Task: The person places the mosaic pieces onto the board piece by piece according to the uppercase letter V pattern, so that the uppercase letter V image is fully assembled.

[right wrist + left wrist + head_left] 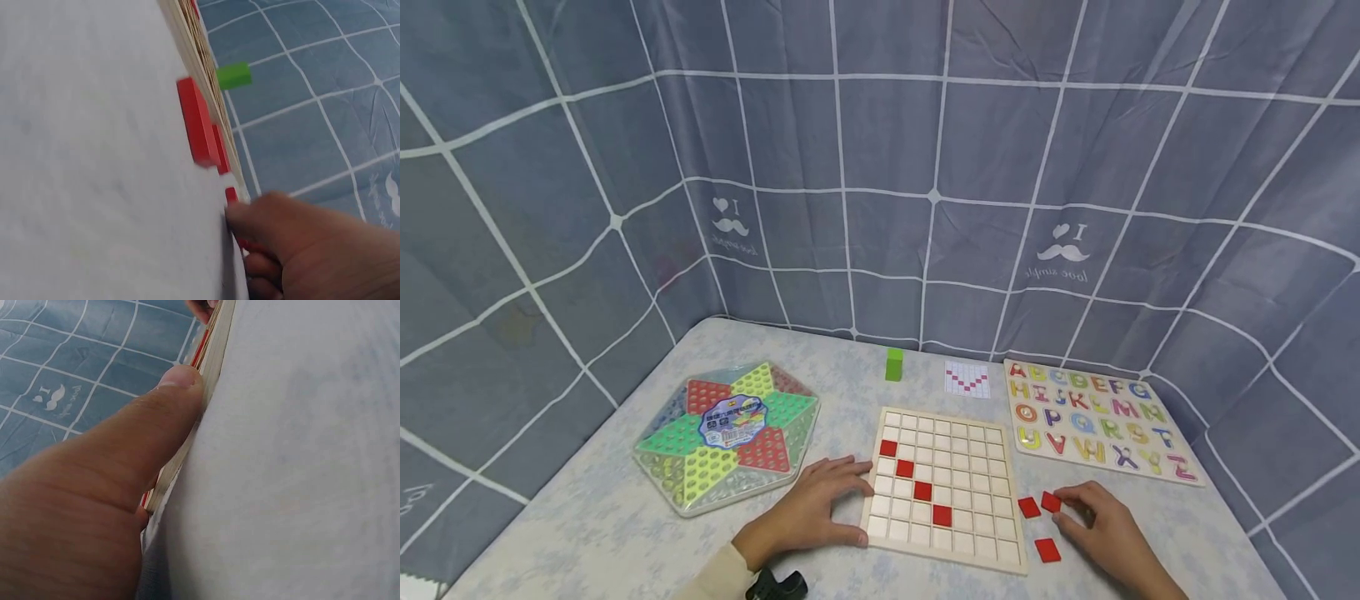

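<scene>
A wooden grid board lies on the table, with several red square tiles set diagonally down from its upper left. My left hand rests at the board's left edge, fingers spread and thumb touching the rim. Right of the board, my right hand pinches a red tile at one corner between thumb and fingers; the thumb partly covers this tile in the right wrist view. Two more loose red tiles lie nearby, one beside the board and one closer to me.
A pattern card with a V of coloured squares lies behind the board, near a green block. An alphabet puzzle board is at the back right. A hexagonal Chinese checkers set stands left. A grid-patterned curtain surrounds the table.
</scene>
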`<state>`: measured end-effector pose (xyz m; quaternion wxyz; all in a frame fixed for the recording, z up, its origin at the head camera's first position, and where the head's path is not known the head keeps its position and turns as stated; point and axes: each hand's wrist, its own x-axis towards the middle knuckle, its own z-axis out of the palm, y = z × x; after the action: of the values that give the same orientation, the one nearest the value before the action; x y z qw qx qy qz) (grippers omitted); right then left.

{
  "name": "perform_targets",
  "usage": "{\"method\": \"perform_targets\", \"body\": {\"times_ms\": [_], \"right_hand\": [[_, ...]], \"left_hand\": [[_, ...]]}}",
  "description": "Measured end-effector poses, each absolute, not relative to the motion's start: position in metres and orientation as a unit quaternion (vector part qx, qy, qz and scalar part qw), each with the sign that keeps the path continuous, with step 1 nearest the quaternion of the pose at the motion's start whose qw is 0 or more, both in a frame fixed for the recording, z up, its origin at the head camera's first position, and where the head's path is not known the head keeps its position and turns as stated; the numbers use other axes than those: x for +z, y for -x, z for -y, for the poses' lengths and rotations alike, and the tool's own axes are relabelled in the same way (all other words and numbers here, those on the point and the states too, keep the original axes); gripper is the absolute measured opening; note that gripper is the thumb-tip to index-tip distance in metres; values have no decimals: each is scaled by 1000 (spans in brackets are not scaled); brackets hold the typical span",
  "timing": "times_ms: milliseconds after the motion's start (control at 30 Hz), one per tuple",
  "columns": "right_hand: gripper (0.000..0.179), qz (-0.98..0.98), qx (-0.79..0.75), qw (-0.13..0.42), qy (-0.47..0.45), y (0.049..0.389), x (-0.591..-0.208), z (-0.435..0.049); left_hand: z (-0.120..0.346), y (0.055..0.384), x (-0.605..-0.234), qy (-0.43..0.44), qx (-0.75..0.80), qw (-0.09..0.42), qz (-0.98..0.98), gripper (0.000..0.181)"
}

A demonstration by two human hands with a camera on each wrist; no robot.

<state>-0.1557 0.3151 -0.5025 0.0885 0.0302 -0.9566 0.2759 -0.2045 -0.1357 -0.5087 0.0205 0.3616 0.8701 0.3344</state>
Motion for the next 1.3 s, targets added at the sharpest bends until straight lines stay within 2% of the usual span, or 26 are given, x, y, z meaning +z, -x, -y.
{"method": "perform_targets", "body": {"times_ms": [700,967,1133,1300], "right_hand": [[19,955,272,118,-20,159,-505,-310],[16,936,316,142,-59,165,-493,-292],[14,922,352,127,-100,174,-485,-265],[16,906,385,87,-154,181,-484,-236]], "left_hand": [[136,203,-507,-359,332,32,-872,53],[136,204,-508,-358,334,42,-871,53],[137,204,-509,-357,329,36,-873,53],[135,205,-508,-358,331,35,-872,52]]}}
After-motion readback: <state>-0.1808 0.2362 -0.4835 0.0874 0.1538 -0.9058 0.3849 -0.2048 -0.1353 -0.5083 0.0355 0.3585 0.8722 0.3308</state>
